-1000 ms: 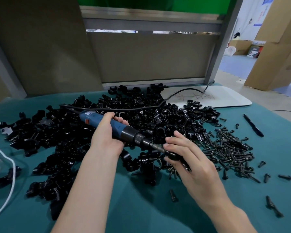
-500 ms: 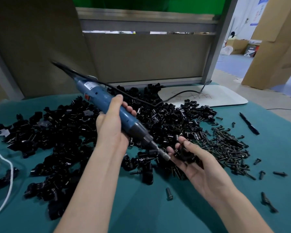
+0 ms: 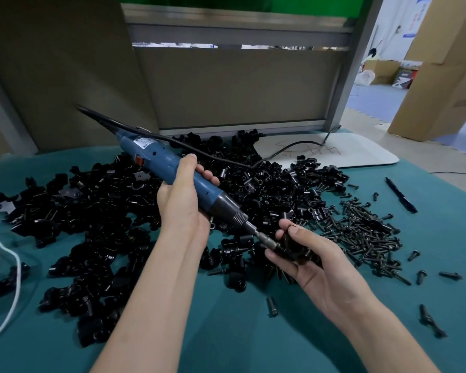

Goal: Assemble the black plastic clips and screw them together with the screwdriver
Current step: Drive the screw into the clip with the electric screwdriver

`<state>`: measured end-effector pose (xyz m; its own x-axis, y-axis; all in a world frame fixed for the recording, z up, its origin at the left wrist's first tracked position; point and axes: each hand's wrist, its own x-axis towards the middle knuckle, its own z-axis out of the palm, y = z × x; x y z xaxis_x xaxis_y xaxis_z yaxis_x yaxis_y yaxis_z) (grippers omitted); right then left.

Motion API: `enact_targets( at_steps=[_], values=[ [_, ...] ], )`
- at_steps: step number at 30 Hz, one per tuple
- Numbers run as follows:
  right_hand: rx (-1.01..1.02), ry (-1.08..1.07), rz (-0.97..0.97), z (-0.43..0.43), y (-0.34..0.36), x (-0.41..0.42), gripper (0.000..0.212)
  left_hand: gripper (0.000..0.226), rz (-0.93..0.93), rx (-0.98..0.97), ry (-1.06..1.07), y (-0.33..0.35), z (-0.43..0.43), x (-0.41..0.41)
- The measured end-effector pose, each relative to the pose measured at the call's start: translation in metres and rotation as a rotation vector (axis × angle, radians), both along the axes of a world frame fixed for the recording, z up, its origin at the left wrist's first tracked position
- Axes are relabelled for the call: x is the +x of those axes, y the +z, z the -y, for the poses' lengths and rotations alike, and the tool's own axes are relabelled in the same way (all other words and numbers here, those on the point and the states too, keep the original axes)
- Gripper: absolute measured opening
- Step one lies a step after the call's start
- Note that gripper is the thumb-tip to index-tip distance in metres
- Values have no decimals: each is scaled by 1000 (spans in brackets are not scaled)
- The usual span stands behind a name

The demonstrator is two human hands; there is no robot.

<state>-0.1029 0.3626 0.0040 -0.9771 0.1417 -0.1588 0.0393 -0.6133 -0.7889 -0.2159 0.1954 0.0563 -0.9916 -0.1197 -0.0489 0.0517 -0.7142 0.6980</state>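
Fingers (image 3: 293,232) (right hand (image 3: 320,270)) pinch clip (image 3: 297,251) at screwdriver (image 3: 172,168) tip.

Bare left hand (image 3: 183,208) and bare right hand (image 3: 315,267), slim-fingered, with short plain nails — joined to bare left forearm (image 3: 156,292) and bare right forearm (image 3: 382,327), uncovered all the way to the lower edge of view.
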Motion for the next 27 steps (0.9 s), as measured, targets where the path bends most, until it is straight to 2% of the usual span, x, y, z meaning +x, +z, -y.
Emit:
enact_targets(
  at_steps=[27],
  values=[
    [91,15,-11,2,-1,0,32,20,64,35,-35,-6,-2,-2]
  ],
)
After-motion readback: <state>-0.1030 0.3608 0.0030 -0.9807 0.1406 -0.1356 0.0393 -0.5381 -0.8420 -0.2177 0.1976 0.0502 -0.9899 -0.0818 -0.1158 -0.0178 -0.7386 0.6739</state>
